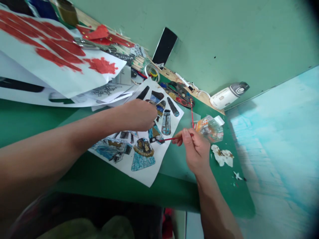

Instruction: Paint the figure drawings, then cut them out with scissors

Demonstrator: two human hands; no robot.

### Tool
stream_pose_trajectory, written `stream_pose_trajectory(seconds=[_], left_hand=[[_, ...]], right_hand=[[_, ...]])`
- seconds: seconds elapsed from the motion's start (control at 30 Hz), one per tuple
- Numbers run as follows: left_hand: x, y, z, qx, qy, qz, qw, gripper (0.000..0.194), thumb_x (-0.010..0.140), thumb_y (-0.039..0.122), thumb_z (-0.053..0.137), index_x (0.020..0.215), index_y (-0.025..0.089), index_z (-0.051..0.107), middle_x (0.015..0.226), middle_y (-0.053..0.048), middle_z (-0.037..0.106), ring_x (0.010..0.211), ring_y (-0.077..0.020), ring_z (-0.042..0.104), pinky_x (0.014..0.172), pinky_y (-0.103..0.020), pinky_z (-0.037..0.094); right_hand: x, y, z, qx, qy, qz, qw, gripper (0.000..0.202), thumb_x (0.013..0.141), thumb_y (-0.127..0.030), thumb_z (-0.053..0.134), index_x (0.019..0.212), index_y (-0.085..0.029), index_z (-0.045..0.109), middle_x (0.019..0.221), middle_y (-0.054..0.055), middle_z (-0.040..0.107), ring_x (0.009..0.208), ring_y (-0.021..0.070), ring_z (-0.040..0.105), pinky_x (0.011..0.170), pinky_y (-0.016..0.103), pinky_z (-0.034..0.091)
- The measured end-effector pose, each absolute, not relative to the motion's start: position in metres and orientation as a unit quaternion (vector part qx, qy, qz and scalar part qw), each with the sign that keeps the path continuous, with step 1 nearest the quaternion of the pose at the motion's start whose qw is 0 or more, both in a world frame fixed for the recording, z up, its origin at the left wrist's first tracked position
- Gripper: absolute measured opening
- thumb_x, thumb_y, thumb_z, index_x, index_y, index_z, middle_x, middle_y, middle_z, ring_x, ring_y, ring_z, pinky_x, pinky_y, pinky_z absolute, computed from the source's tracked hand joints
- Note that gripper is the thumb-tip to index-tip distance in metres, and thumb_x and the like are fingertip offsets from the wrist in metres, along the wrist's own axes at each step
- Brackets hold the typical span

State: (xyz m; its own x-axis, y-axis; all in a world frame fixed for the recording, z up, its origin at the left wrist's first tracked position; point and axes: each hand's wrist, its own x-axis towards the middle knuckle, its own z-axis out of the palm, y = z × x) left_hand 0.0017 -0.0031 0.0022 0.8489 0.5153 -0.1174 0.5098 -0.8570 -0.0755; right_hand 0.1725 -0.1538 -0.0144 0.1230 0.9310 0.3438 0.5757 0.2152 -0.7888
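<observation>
A white sheet point(147, 179) with several painted shapes in blue, black and brown lies tilted on the green table. My left hand point(142, 115) rests over the middle of the sheet, its fingers curled; whether they hold anything is hidden. My right hand point(195, 147) is at the sheet's right side, fingers closed on a thin red paintbrush point(171, 138). The brush points left, its tip at a dark painted shape near the sheet's middle. Just behind my right hand, a second red brush point(192, 114) leans beside a clear cup point(211, 128).
A paint-smeared palette point(178, 94) lies along the back edge. A phone point(164, 46) and a white device point(228, 95) lean at the wall. Red-painted paper point(99, 83) and red scissors point(97, 33) are at back left; a stained tissue point(222, 156) is at right.
</observation>
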Motion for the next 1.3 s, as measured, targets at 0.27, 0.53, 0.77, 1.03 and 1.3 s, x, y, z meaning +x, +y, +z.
stream_pose_trajectory(seconds=[0.27,0.53,0.77,1.03,1.3], left_hand=[[0.0026,-0.0036,0.0018,-0.962,-0.263,0.071,0.030,0.031,0.095,0.029,0.051,0.088,0.013,0.076,0.106,-0.013,0.073,0.092,-0.0271,0.069,0.069,-0.035,0.047],[0.0016,-0.0039,0.0023,-0.962,-0.262,0.067,0.029,0.030,0.094,0.027,0.050,0.088,0.013,0.076,0.106,-0.014,0.074,0.092,-0.0262,0.069,0.068,-0.033,0.047],[0.0014,-0.0036,0.0026,-0.965,-0.254,0.063,0.036,0.030,0.094,0.027,0.049,0.087,0.013,0.075,0.104,-0.014,0.074,0.093,-0.0291,0.070,0.070,-0.036,0.048],[0.0006,-0.0038,0.0044,-0.966,-0.250,0.068,0.026,0.024,0.090,0.024,0.055,0.089,0.012,0.075,0.105,-0.015,0.073,0.093,-0.0275,0.069,0.072,-0.034,0.049],[0.0002,-0.0026,0.0040,-0.967,-0.243,0.075,0.024,0.021,0.088,0.024,0.058,0.088,0.012,0.076,0.107,-0.015,0.073,0.092,-0.0279,0.069,0.072,-0.035,0.049]], right_hand=[[0.1710,-0.1529,-0.0147,-0.597,-0.645,0.186,0.438,0.029,0.105,-0.024,0.045,0.084,-0.021,0.063,0.070,-0.001,0.065,0.068,0.0139,0.067,0.067,0.027,0.050],[0.1711,-0.1534,-0.0154,-0.594,-0.645,0.193,0.441,0.029,0.106,-0.027,0.045,0.083,-0.021,0.062,0.070,-0.001,0.065,0.069,0.0151,0.068,0.066,0.028,0.051],[0.1701,-0.1521,-0.0164,-0.603,-0.652,0.171,0.427,0.031,0.106,-0.028,0.045,0.081,-0.022,0.062,0.070,0.000,0.067,0.068,0.0157,0.067,0.065,0.029,0.049],[0.1717,-0.1545,-0.0141,-0.601,-0.667,0.177,0.404,0.028,0.105,-0.026,0.045,0.085,-0.020,0.063,0.074,0.001,0.067,0.070,0.0151,0.066,0.067,0.029,0.048],[0.1713,-0.1547,-0.0145,-0.587,-0.648,0.182,0.450,0.028,0.105,-0.025,0.044,0.083,-0.022,0.061,0.071,0.000,0.063,0.071,0.0161,0.067,0.067,0.029,0.051]])
